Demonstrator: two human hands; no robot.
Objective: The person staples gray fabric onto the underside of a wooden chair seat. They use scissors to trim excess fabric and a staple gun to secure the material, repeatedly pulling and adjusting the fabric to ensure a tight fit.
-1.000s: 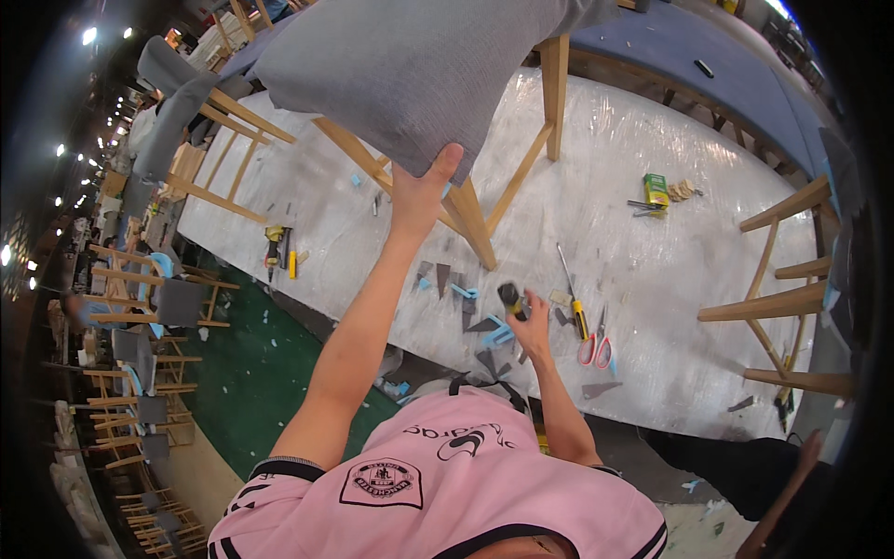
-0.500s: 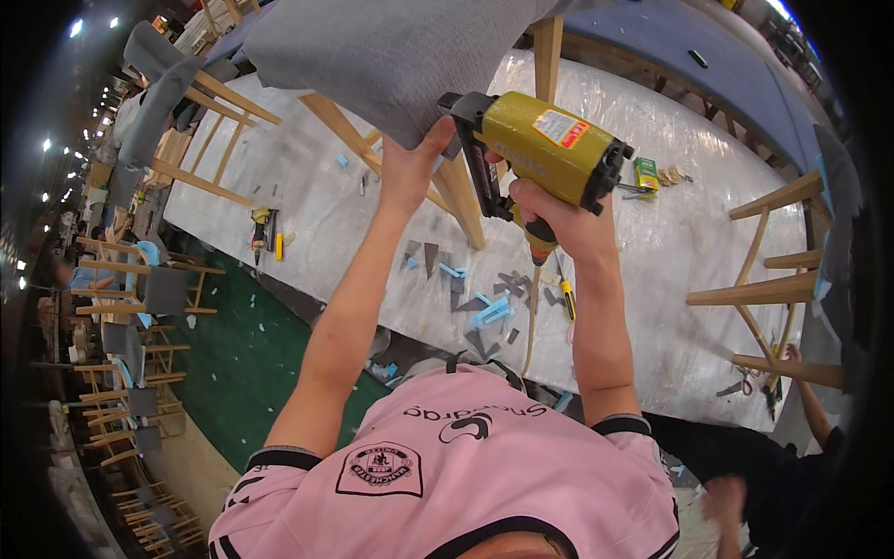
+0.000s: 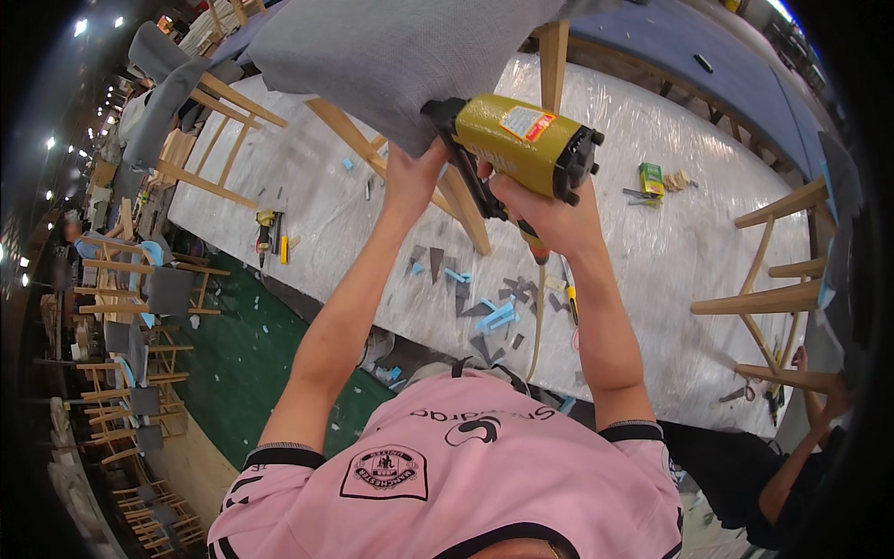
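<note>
A grey upholstered chair (image 3: 372, 65) with wooden legs stands on the table in front of me, its padded fabric part nearest. My right hand (image 3: 549, 216) is wrapped round the grip of an olive-yellow pneumatic staple gun (image 3: 521, 144), from which an air hose (image 3: 538, 321) runs down toward me. The gun's nose is up against the lower edge of the grey fabric. Just below that nose, my left hand (image 3: 414, 182) closes on the fabric edge near a front leg; its fingertips are partly hidden behind the chair.
Grey and blue scraps (image 3: 498, 317) litter the plastic-covered table (image 3: 652, 252). A yellow-handled tool (image 3: 572, 303) lies among them, a small green box (image 3: 650, 177) farther right. Another staple gun (image 3: 265, 233) lies at left. At right, a co-worker's arm (image 3: 792, 475) reaches to another chair (image 3: 764, 303).
The staple gun and my right hand have shifted left, bringing the nose farther along the fabric edge. My left hand has moved slightly. The co-worker's hand has risen toward the right-hand chair.
</note>
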